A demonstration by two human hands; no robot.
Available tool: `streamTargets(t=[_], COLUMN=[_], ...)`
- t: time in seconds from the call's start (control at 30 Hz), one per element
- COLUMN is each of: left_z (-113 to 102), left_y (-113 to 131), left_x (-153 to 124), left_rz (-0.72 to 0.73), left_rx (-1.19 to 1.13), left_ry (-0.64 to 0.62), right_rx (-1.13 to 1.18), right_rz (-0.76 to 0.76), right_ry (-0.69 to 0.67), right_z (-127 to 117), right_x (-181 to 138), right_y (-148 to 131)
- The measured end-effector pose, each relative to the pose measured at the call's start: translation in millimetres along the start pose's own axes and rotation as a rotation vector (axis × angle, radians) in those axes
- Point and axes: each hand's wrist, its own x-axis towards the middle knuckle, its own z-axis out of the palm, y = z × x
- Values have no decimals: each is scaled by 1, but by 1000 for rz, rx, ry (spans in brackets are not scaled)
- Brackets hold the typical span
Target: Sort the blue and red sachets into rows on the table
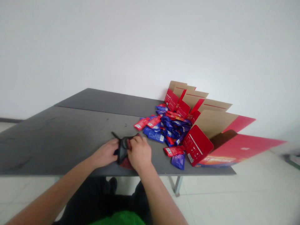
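Close to the table's front edge, both hands are on a dark black object [122, 149] whose kind I cannot make out. A thin dark strip sticks out from its upper left, and something dark reddish [127, 163] shows beneath it. My left hand [108, 152] grips the object's left side, its fingertips partly hidden behind it. From the right, my right hand [140, 152] has its fingers curled over the object's other side. Nearest to the right hand lie a blue packet [153, 135] and a red packet [141, 123], both flat on the table.
A heap of blue and red packets [174, 126] covers the table [70, 134] to the right. Beyond it several opened red cardboard boxes [198, 145] lean in a row, flaps outward, the nearest overhanging the table's right end. A white wall [117, 47] stands behind.
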Motion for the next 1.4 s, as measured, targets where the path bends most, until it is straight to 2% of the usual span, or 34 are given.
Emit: streamTargets(t=[0.07, 0.1, 0.2, 0.27, 0.33, 0.43, 0.5, 0.57, 0.67, 0.8, 0.9, 0.97, 1.03, 1.13, 1.27, 1.33, 1.4], left_z=[-1, -1, 0, 1, 2, 3, 3, 3, 2, 2, 3, 4, 4, 2, 2, 2, 2], left_y=[2, 2, 2, 1, 1, 2, 4, 6, 6, 3, 3, 4, 6, 6, 4, 3, 4], left_x=[0, 0, -3, -5, -5, -4, -4, -3, -4, -5, -4, -4, -4, -5, -6, -6, -5], left_rz=[0, -2, -10, -12, -9, 10, 17, 13, 1, -14, -1, 1, -10, -21, -24, -16, -3], left_rx=[6, 11, 29, 35, 33, 17, 9, 10, 22, 27, 16, 11, 17, 34, 38, 28, 17], left_ry=[1, 1, 4, 6, 11, 21, 24, 23, 15, 11, 12, 16, 19, 14, 15, 15, 16], right_rx=[38, 45, 16, -37, -68, -23, 29, 59, 31, -61, -35, 6, 35, 32, -64, -72, -28], right_rz=[-92, -92, 55, 194, 251, 91, -43, -74, 65, 241, 124, -2, -62, 15, 243, 221, 80], right_ry=[-48, -59, -54, -58, -49, -3, -7, -35, -40, -48, -8, 3, -34, -68, -88, -82, -64], right_z=[11, 15, 17, 9, -2, -7, 1, 13, 21, 4, -7, -2, 9, 19, 5, -5, -9], right_x=[6, 7, 8, 8, 9, 12, 13, 9, 0, -3, 2, 6, 8, 4, 0, -1, 2], right_y=[-14, -13, 14, 36, 43, 15, -9, -20, 1, 41, 25, 2, -14, -4, 34, 32, 14])
